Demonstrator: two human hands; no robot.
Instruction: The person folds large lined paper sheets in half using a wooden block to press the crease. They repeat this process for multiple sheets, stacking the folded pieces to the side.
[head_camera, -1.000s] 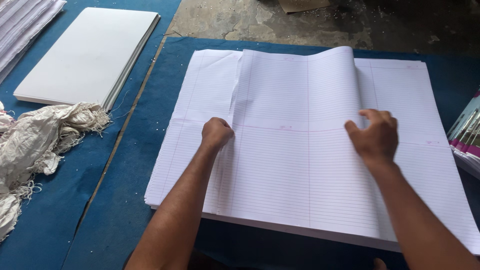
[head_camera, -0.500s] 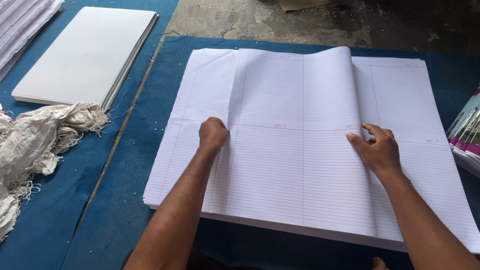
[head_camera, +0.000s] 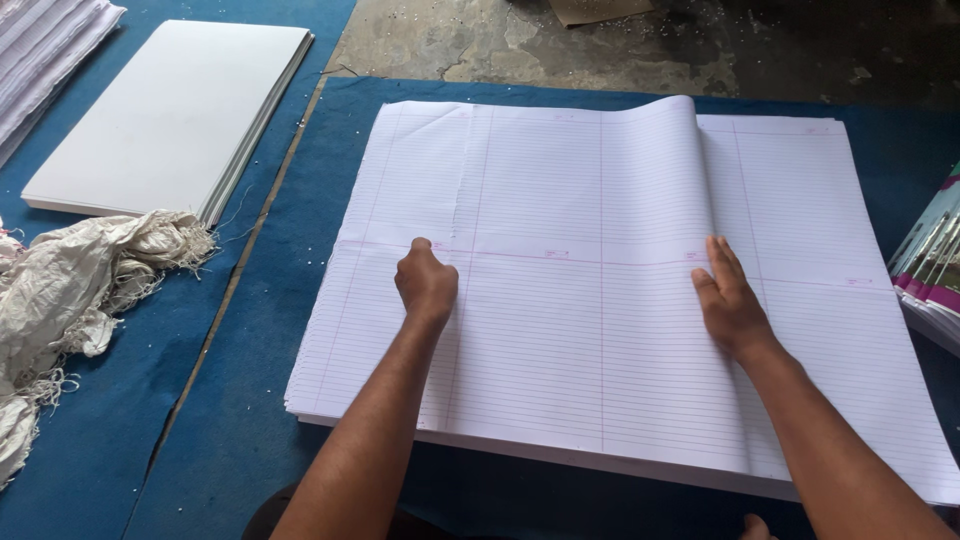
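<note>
**Sheets Under Both Hands**

The ruled sheets (head_camera: 620, 330) lay on the mat (head_camera: 250, 400), under the fingers (head_camera: 722, 262). Left of the left hand (head_camera: 427, 285) lay a cloth (head_camera: 80, 290); beyond it, a paper stack (head_camera: 160, 115). Right of the right hand (head_camera: 732, 305) lay booklets (head_camera: 932, 275).

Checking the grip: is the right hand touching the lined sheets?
Touching. The head view shows the right hand lying flat on the lined sheets, fingers against the raised fold.

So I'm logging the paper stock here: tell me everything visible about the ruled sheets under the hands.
The ruled sheets form a thick white stack, printed with fine lines and pink margins, lying flat on blue cloth. A folded top layer arches up at its right edge. The left hand, fisted, presses its left part; the right hand lies flat by the fold.
</note>
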